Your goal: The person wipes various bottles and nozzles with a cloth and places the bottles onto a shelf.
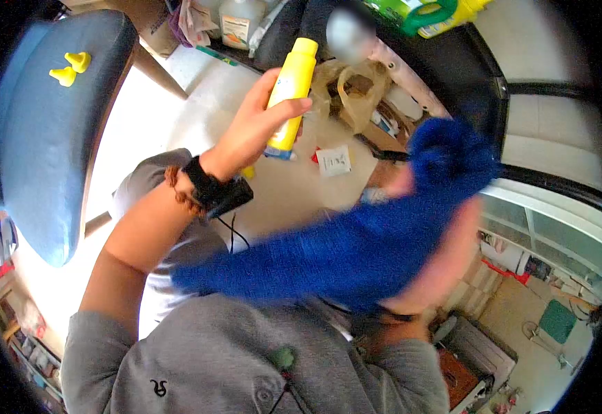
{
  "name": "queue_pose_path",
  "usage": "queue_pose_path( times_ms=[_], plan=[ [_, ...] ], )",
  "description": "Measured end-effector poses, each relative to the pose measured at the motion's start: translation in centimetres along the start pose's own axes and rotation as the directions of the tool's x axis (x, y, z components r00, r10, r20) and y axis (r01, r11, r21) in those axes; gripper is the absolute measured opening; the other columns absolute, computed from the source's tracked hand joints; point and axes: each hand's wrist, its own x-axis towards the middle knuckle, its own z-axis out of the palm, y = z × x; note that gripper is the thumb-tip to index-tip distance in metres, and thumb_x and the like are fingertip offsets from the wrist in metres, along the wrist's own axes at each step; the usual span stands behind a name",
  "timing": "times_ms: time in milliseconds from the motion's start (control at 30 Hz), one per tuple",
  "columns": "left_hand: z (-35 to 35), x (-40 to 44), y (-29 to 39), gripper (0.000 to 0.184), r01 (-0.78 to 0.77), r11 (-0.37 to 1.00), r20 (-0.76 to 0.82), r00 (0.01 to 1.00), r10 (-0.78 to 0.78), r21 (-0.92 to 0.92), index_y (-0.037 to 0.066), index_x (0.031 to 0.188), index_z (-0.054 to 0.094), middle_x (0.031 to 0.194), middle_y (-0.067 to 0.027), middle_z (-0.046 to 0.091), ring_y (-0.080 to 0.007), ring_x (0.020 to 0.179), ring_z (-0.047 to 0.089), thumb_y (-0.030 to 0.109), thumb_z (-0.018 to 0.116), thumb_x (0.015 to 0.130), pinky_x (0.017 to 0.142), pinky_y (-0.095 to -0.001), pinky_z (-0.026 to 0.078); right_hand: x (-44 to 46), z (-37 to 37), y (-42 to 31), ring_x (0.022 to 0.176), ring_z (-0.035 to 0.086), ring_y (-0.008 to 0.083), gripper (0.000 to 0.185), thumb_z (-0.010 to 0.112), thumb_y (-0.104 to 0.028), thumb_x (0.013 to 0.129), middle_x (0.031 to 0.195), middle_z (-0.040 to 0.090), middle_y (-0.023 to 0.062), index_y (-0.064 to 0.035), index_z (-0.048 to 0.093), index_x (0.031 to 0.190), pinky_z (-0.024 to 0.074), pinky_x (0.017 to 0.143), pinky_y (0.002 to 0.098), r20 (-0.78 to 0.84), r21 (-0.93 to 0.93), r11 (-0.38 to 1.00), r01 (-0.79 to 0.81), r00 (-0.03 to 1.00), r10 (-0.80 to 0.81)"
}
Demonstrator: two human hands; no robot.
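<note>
In my left hand (pixel 256 124) is a yellow squeeze bottle (pixel 294 86), tilted, with a blue part at its lower end. My fingers wrap around it, the thumb across its front. A blue fuzzy cloth (pixel 342 248) hangs from my right hand (pixel 446 259) and is smeared by motion. It covers most of that hand, bunching at the upper right and trailing left across my lap. Below the bottle, a small white packet (pixel 334 161) lies on a pale surface.
Two yellow cone-shaped caps (pixel 71 67) rest on a blue padded seat (pixel 52 138) at the left. A plastic bag (pixel 353 90), a clear jug (pixel 239 24) and a green-and-yellow container (pixel 435 15) stand at the back. A grey box (pixel 477 352) sits at the lower right.
</note>
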Motion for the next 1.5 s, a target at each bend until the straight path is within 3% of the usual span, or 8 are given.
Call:
queue_pose_path(
  times_ms=[167,300,500,633,767,1067,1233,1500],
  plan=[
    [-2.1,-0.2,-0.8,0.041,0.089,0.993,0.105,0.991,-0.081,-0.08,0.006,0.121,0.054,0.088,-0.0049,0.058,-0.0135,0.079,0.058,0.027,0.054,0.086,0.071,-0.0258,0.046,-0.1,1.8,10.8,0.106,0.056,0.0233,0.05,0.048,-0.031,0.098,0.119,0.055,0.0119,-0.0085,0.031,0.14,0.0449,0.095,0.0323,-0.583,0.072,0.997,0.022,0.812,0.024],
    [0.7,-1.5,-1.2,0.052,0.075,0.981,0.039,0.997,-0.069,-0.178,0.004,0.134,0.039,0.121,-0.0091,0.054,-0.0161,0.104,0.055,0.022,0.043,0.086,0.091,-0.0282,0.045,0.6,0.5,15.6,0.118,0.047,0.0236,0.055,0.048,-0.022,0.098,0.128,0.051,0.0133,-0.0014,0.024,0.143,0.0363,0.1,0.0346,-0.291,-0.335,0.907,0.256,0.887,-0.358],
    [-1.0,-2.0,-4.6,0.046,0.183,0.939,0.041,0.983,-0.178,-0.291,0.009,0.117,0.053,0.102,-0.0062,0.063,-0.0174,0.091,0.063,0.048,0.045,0.093,0.08,-0.0317,0.051,3.4,-1.3,17.0,0.136,0.028,0.0399,0.049,0.056,-0.018,0.09,0.136,0.044,0.0229,-0.0019,0.042,0.134,0.0207,0.109,0.0481,0.29,-0.689,0.479,0.543,0.813,-0.505],
    [1.2,-1.8,-4.3,0.043,0.26,0.894,0.101,0.966,-0.24,-0.366,0.009,0.118,0.052,0.104,-0.0079,0.063,-0.0187,0.092,0.063,0.044,0.045,0.095,0.081,-0.0321,0.052,2.5,-1.0,19.6,0.134,0.031,0.0342,0.044,0.045,-0.012,0.096,0.141,0.036,0.0208,0.0,0.035,0.137,0.0228,0.11,0.0426,-0.097,-0.396,0.891,0.222,0.955,-0.281],
    [-1.6,-0.1,-3.6,0.055,0.059,0.908,0.072,0.997,-0.031,-0.415,0.004,0.141,0.034,0.142,-0.0136,0.043,-0.0204,0.123,0.047,0.04,0.035,0.098,0.107,-0.0324,0.033,-0.7,1.1,18.9,0.134,0.032,0.0379,0.044,0.044,-0.014,0.096,0.144,0.032,0.0246,0.0018,0.037,0.136,0.0218,0.111,0.0439,0.247,-0.419,0.833,0.361,0.928,-0.278],
    [1.6,-3.1,-4.2,0.056,0.346,0.938,0.317,0.889,-0.331,0.01,0.005,0.139,0.034,0.124,-0.0061,0.052,-0.014,0.11,0.051,0.04,0.043,0.096,0.094,-0.0272,0.04,3.6,-4.0,14.3,0.142,0.015,0.0324,0.048,0.032,-0.028,0.1,0.152,0.022,0.0176,0.0009,0.038,0.138,0.0109,0.114,0.0434,-0.055,-0.62,0.746,0.244,0.935,-0.351],
    [1.7,-2.2,-5.3,0.042,-0.158,0.964,0.124,0.983,0.134,0.216,0.0,0.13,0.046,0.121,-0.0094,0.05,-0.0199,0.115,0.046,0.023,0.042,0.095,0.102,-0.0307,0.031,1.9,-1.7,15.0,0.142,0.016,0.0288,0.055,0.034,-0.022,0.098,0.154,0.016,0.016,0.0012,0.019,0.146,0.012,0.114,0.038,-0.074,-0.505,0.847,0.168,0.969,-0.236],
    [2.8,-2.7,-4.2,0.038,-0.232,0.942,0.066,0.973,0.223,0.244,0.002,0.122,0.048,0.105,-0.0036,0.051,-0.0125,0.097,0.049,0.016,0.062,0.089,0.086,-0.0274,0.041,2.9,-2.3,15.8,0.13,0.038,0.0279,0.048,0.04,-0.021,0.098,0.142,0.038,0.0177,0.0022,0.031,0.14,0.026,0.11,0.0385,-0.035,-0.109,0.993,0.032,0.999,-0.036]
  ],
)
